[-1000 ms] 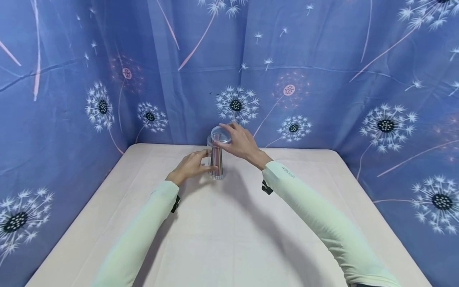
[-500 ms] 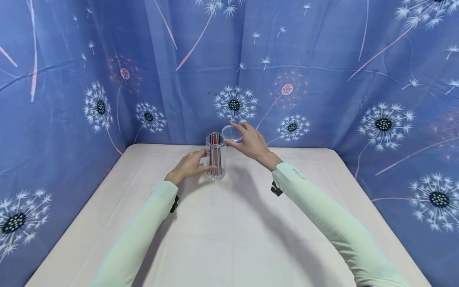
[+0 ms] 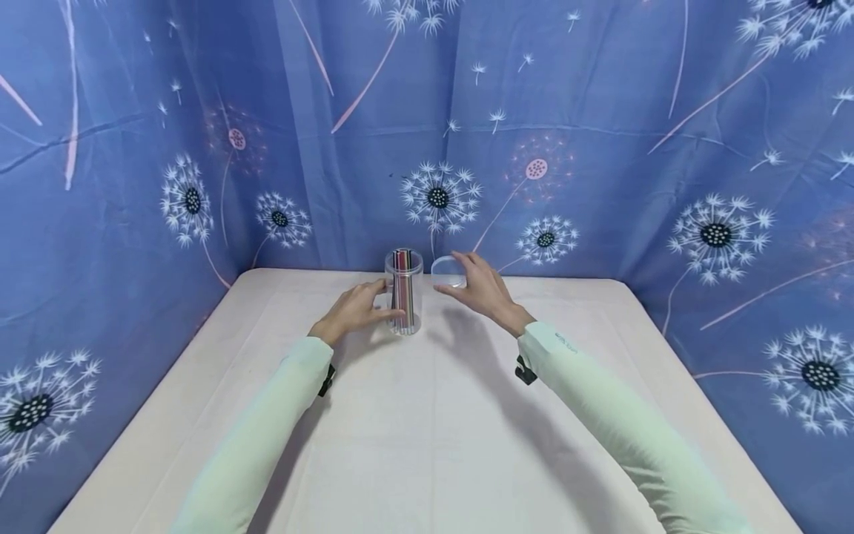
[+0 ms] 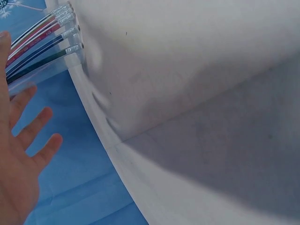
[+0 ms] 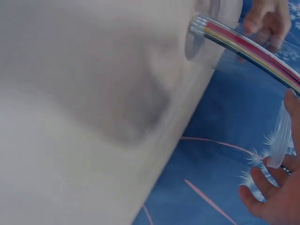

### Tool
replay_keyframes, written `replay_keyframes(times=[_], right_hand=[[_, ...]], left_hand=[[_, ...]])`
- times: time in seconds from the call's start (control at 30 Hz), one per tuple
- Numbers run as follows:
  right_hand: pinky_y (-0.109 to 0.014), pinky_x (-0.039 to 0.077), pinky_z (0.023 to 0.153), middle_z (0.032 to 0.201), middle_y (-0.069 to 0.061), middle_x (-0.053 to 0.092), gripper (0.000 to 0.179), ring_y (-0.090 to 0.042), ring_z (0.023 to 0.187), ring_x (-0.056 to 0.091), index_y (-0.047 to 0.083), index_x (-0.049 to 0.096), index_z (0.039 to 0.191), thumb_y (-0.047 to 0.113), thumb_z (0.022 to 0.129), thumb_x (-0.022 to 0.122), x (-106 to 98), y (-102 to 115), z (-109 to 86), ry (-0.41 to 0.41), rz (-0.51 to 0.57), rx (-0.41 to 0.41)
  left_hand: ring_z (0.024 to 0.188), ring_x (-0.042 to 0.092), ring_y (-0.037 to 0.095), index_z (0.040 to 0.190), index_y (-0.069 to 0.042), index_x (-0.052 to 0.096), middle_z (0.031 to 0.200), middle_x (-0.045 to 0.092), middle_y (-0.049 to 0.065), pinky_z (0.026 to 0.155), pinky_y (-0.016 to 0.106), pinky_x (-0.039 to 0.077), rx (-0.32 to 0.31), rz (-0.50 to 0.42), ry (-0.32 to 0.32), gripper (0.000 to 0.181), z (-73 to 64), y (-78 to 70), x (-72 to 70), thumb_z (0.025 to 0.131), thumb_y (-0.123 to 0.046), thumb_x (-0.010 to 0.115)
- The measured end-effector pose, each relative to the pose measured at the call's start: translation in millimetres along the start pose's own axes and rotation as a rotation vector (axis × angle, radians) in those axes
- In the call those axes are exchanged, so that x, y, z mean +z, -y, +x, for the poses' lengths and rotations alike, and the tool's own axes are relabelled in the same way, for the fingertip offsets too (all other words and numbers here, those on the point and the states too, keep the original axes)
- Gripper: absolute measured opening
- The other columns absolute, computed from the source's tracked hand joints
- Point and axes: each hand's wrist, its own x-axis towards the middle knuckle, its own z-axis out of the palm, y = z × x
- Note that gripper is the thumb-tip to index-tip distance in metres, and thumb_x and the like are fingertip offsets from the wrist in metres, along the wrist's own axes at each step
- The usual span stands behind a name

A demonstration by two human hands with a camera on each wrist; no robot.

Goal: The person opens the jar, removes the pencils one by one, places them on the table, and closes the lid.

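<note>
A clear cylindrical jar (image 3: 416,297) stands upright near the back of the table, its top uncovered. Several pencils (image 3: 402,293) with silver ends at the bottom stand inside it. My left hand (image 3: 350,308) holds the jar from the left between thumb and forefinger; in the left wrist view its other fingers (image 4: 44,119) are spread off the jar. To the right of the jar, my right hand (image 3: 485,288) pinches a round clear lid (image 3: 447,272) by its edge, held above the table. The right wrist view shows the lid edge-on, below the pencils.
A white cloth covers the table (image 3: 427,415). Blue curtains (image 3: 373,148) with dandelion prints hang behind it and along both sides. The back table edge runs just behind the jar.
My right hand has carried the lid from above the jar to its right and somewhat lower, uncovering the jar's top. The left hand and jar have stayed in place.
</note>
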Motion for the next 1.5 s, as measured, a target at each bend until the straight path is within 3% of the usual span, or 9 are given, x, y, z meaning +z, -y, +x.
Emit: replay_keyframes(times=[0.23, 0.67, 0.9, 1.5], right_hand=[[-0.055, 0.05, 0.108, 0.149, -0.021, 0.053, 0.087, -0.041, 0.133, 0.055, 0.004, 0.046, 0.154, 0.053, 0.089, 0.079, 24.5, -9.6, -12.0, 0.084, 0.019, 0.001], [-0.061, 0.043, 0.114, 0.154, -0.022, 0.049, 0.086, -0.041, 0.138, 0.05, 0.004, 0.044, 0.156, 0.055, 0.093, 0.074, 64.7, -20.6, -28.5, 0.259, -0.07, -0.001], [-0.055, 0.043, 0.116, 0.153, -0.026, 0.048, 0.079, -0.043, 0.138, 0.05, -0.001, 0.044, 0.154, 0.047, 0.097, 0.072, 70.8, -20.8, -31.6, 0.305, -0.086, -0.029], [-0.051, 0.037, 0.121, 0.156, -0.024, 0.046, 0.082, -0.04, 0.144, 0.046, 0.002, 0.041, 0.157, 0.05, 0.097, 0.07, 72.7, -18.2, -38.4, 0.357, -0.077, 0.029]], left_hand=[[0.134, 0.058, 0.034, 0.149, -0.021, 0.051, 0.146, 0.061, 0.008, 0.112, 0.056, 0.046, -0.01, 0.008, 0.005, 0.081, 0.0, 2.5, 2.7, 0.085, -0.064, 0.076], [0.134, 0.058, 0.036, 0.148, -0.018, 0.052, 0.145, 0.062, 0.009, 0.112, 0.057, 0.046, -0.012, 0.026, 0.006, 0.08, -1.8, 1.3, 3.4, 0.086, -0.062, 0.077], [0.135, 0.057, 0.036, 0.149, -0.019, 0.052, 0.146, 0.062, 0.009, 0.112, 0.058, 0.046, -0.016, 0.031, 0.0, 0.081, 0.1, 1.3, 3.5, 0.086, -0.062, 0.077], [0.134, 0.058, 0.037, 0.149, -0.019, 0.052, 0.146, 0.062, 0.009, 0.111, 0.058, 0.047, -0.027, 0.033, -0.002, 0.082, -0.6, -0.9, 1.9, 0.085, -0.063, 0.077]])
